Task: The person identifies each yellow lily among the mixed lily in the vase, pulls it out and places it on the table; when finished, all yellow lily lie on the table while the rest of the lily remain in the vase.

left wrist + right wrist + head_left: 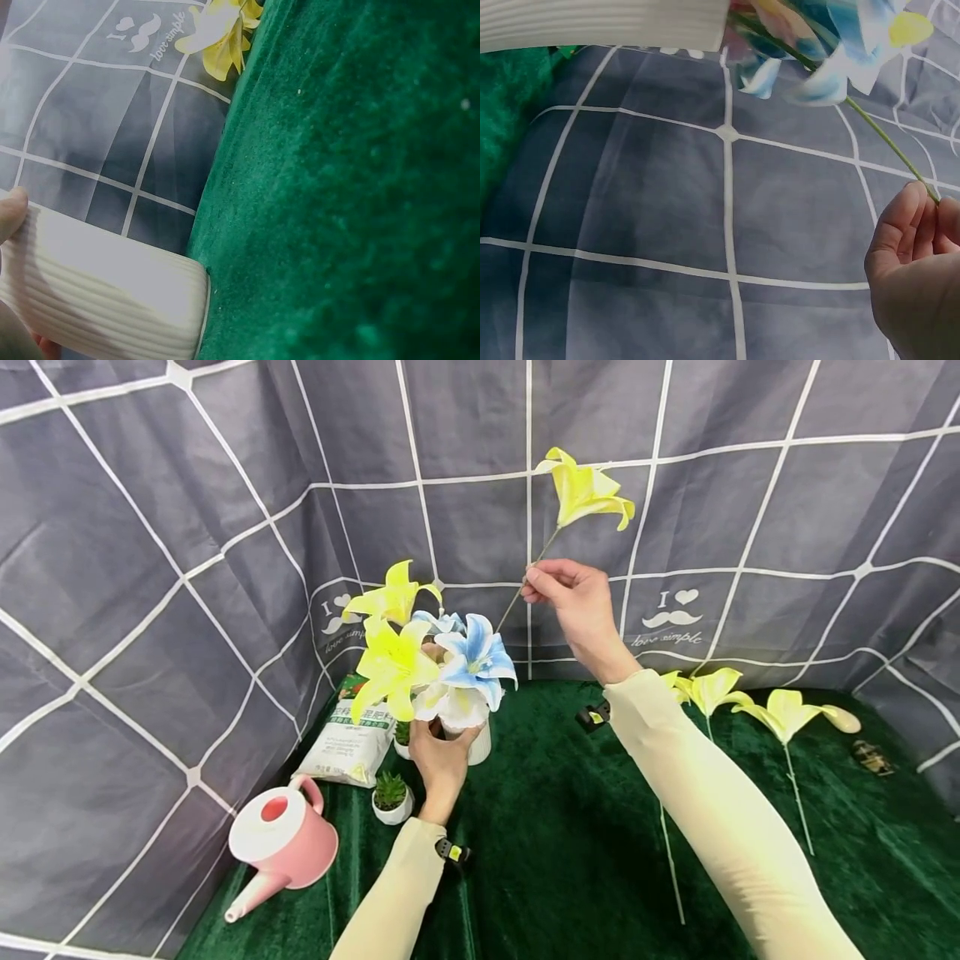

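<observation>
Left hand point(442, 765) gripped white vase point(482, 747) | right hand point(577, 606), at vase's one o'clock, pinched yellow lily point(585, 495) by stem point(512, 607) | watering can point(303, 852) stood at vase's eight o'clock

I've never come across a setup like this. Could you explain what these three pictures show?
There is no machine: a person works with bare hands. The wide picture comes from a camera on the head, the other two from small cameras worn on the wrists. The left hand holds a white vase of flowers; the right hand pinches the stem of a yellow flower. On the green cloth are a pink watering can, a bag, small potted plants and more yellow flowers.
</observation>
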Motion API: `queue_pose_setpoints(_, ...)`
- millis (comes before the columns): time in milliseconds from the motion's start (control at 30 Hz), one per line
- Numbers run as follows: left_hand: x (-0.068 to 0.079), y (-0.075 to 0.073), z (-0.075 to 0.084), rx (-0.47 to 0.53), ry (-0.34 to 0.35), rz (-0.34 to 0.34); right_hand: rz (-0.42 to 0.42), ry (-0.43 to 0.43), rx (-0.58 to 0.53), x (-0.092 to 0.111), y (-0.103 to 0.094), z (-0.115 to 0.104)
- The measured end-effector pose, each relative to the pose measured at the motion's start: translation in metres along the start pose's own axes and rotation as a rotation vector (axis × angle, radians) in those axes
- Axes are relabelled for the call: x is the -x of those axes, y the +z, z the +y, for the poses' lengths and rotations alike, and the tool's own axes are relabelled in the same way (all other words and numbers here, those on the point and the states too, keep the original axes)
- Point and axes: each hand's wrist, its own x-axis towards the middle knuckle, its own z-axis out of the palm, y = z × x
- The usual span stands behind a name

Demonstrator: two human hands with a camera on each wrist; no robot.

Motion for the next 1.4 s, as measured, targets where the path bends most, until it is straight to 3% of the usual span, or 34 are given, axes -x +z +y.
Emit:
queue_pose_setpoints(433, -0.001, -0.001, 0.000, 0.016, 0.025, -0.004, 0.088, -0.008, -0.182, 0.000, -0.018, -0.021)
queue_pose_setpoints(867, 0.000, -0.001, 0.000, -0.001, 0.027, 0.015, 0.129, 0.043, -0.144, 0.012, -0.020, 0.000)
queue_pose_setpoints(1400, 0.000, 0.002, -0.001, 0.042, 0.044, 0.011, 0.262, -0.052, -0.280, 0.016, -0.051, -0.014)
